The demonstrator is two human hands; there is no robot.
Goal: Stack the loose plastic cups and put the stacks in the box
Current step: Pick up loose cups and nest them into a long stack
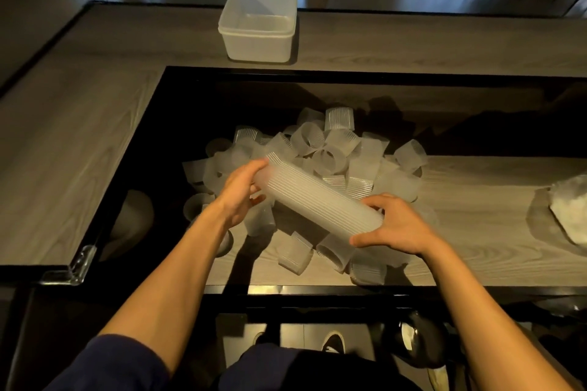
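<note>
A long stack of translucent ribbed plastic cups (317,197) lies slanted in the air over the table, held at both ends. My left hand (243,194) grips its upper-left end and my right hand (397,225) grips its lower-right end. Beneath and behind the stack lies a heap of several loose translucent cups (333,149), some upright, most tipped over. The box (257,41), a white translucent rectangular tub, stands open and empty on the wooden ledge at the back, beyond the heap.
The cups lie on a sunken glossy dark table surface (476,206) framed by a raised wooden border (63,143). A crumpled clear plastic bag (568,209) sits at the right edge. A clear corner guard (76,267) marks the near-left corner.
</note>
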